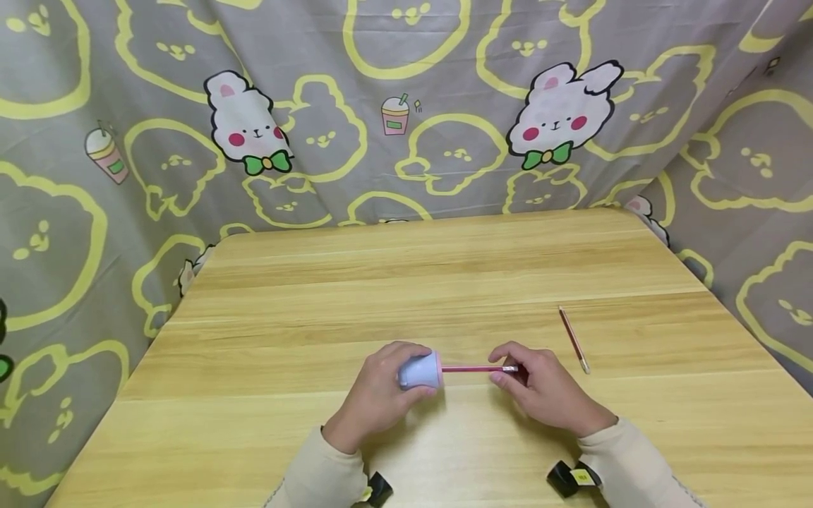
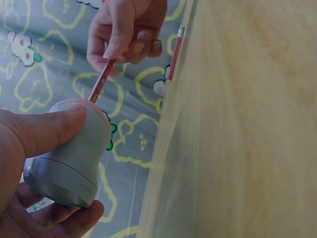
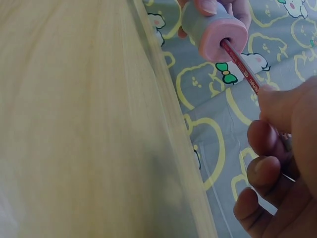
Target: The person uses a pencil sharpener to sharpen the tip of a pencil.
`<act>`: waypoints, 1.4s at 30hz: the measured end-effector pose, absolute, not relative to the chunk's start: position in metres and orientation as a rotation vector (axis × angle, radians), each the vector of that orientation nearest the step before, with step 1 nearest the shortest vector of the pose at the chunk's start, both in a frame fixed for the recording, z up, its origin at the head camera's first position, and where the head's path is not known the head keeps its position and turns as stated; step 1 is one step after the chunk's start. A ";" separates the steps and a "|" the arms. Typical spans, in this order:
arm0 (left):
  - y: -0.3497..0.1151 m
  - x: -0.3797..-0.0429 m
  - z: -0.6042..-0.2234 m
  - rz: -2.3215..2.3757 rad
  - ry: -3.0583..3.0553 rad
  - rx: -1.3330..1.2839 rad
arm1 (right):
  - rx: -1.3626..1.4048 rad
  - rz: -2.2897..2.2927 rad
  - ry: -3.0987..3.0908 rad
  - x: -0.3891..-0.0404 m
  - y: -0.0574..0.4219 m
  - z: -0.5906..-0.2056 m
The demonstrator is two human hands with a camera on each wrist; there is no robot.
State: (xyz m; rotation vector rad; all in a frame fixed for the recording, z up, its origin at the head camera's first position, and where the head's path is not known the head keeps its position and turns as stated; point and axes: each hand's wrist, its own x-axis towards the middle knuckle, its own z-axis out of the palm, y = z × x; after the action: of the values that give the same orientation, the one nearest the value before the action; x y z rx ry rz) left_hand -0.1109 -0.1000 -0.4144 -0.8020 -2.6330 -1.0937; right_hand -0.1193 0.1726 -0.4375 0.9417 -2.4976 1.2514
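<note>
My left hand [image 1: 380,395] grips a light-blue pencil sharpener [image 1: 418,372] with a pink face, its thumb and fingers on opposite sides of the body. Held sideways, the sharpener points its pink end to the right. A red pencil [image 1: 471,369] is inserted in the round hole of that face, as the right wrist view shows; its tip is hidden inside. My right hand [image 1: 547,386] pinches the pencil near its eraser end. The left wrist view shows the sharpener's narrower middle and wider base [image 2: 62,181].
A second red pencil [image 1: 574,340] with a white eraser lies on the wooden table [image 1: 394,282], to the right and beyond my right hand. A grey patterned curtain [image 1: 444,92] hangs behind the table and along its sides.
</note>
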 end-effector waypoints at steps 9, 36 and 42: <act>-0.100 -0.110 -0.415 -1.084 -2.640 -0.803 | 0.967 1.234 -2.450 -0.120 0.172 -0.436; -0.099 -0.110 -0.414 -1.120 -2.627 -0.796 | 0.962 1.247 -2.439 -0.119 0.172 -0.436; -0.099 -0.110 -0.413 -1.127 -2.638 -0.793 | 0.989 1.206 -2.415 -0.120 0.173 -0.435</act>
State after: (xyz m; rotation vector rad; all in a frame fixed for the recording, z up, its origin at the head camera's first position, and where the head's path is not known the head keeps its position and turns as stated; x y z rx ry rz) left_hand -0.1096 -0.0989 -0.4133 -0.7931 -2.6376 -1.1268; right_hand -0.1200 0.1725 -0.4352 0.9891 -2.4147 1.2059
